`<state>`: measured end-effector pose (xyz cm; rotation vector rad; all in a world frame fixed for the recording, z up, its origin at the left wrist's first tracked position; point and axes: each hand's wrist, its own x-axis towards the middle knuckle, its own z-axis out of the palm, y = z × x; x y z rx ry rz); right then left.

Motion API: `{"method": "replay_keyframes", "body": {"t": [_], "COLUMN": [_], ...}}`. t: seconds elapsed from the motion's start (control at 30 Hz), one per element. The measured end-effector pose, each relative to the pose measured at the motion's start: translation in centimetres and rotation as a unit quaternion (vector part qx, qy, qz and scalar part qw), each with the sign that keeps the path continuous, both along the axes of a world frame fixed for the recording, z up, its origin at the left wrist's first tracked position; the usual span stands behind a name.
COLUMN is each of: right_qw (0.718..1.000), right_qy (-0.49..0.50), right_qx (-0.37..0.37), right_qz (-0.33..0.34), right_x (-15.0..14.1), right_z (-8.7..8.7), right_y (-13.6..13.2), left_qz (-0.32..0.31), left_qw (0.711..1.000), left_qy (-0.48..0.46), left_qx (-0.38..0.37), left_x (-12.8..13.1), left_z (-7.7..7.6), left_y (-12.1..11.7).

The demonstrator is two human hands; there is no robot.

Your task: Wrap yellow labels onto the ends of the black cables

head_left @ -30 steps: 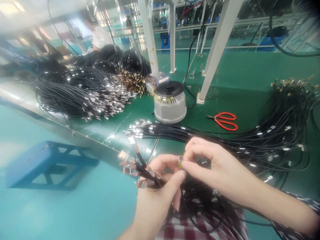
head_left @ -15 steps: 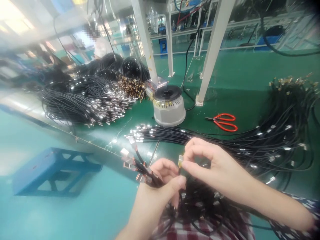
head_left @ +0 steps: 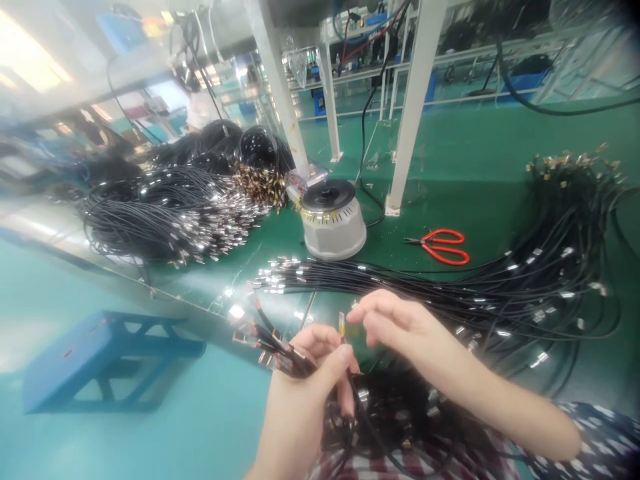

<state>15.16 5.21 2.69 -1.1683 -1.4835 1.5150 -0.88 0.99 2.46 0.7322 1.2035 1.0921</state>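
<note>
My left hand (head_left: 313, 380) is closed around several black cables (head_left: 273, 340) whose metal-tipped ends poke out to the left. Between its thumb and fingers one more black cable stands upright, with a shiny connector (head_left: 342, 325) showing yellow at the top. My right hand (head_left: 400, 323) hovers just right of that connector, fingers bent loosely and apart from it, with nothing visible in them. Under both hands, a tangle of black cables (head_left: 395, 407) lies over a checked cloth.
A row of cables (head_left: 360, 275) runs across the green table to a heap (head_left: 565, 233) at right. Red-handled scissors (head_left: 443, 247), a grey round device (head_left: 334, 230) and big cable coils (head_left: 165, 207) lie beyond. A blue stool (head_left: 75, 360) stands on the floor at left.
My right hand has let go of the connector and drawn slightly back, its fingers loosened. My left hand still grips the cables. The view has shifted slightly.
</note>
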Motion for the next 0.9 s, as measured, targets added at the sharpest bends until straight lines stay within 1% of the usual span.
{"method": "replay_keyframes", "body": {"t": [0.13, 0.23, 0.37, 0.5, 0.6, 0.7, 0.8, 0.9], "right_qw": [1.000, 0.998, 0.997, 0.990, 0.985, 0.987, 0.993, 0.992], "right_qy": [-0.004, 0.023, 0.070, 0.131, 0.166, 0.160, 0.109, 0.063], "right_qx": [0.019, 0.032, 0.002, -0.040, -0.049, -0.025, 0.035, 0.090], "right_qz": [-0.021, -0.041, -0.041, -0.011, 0.006, -0.002, -0.039, -0.064], "right_x": [-0.6, -0.8, -1.1, -1.3, -1.5, -1.8, -2.0, -2.0], "right_z": [0.3, 0.2, -0.1, -0.2, -0.3, -0.2, 0.2, 0.5], "right_y": [-0.4, -0.4, -0.2, -0.1, -0.1, -0.4, -0.9, -1.2], "left_qz": [0.006, 0.014, 0.004, -0.020, -0.048, -0.053, -0.044, -0.035], "left_qw": [1.000, 1.000, 1.000, 0.998, 0.996, 0.995, 0.996, 0.997], "left_qy": [0.006, 0.000, -0.020, -0.053, -0.076, -0.083, -0.074, -0.062], "left_qx": [0.004, 0.007, 0.008, -0.004, -0.008, -0.010, -0.005, -0.001], "left_x": [0.0, 0.1, -0.1, -0.4, -0.6, -0.6, -0.5, -0.6], "left_z": [-0.1, 0.0, 0.1, 0.1, 0.0, 0.0, -0.1, -0.1], "left_y": [-0.1, -0.2, -0.2, -0.1, -0.1, 0.0, 0.1, 0.1]}}
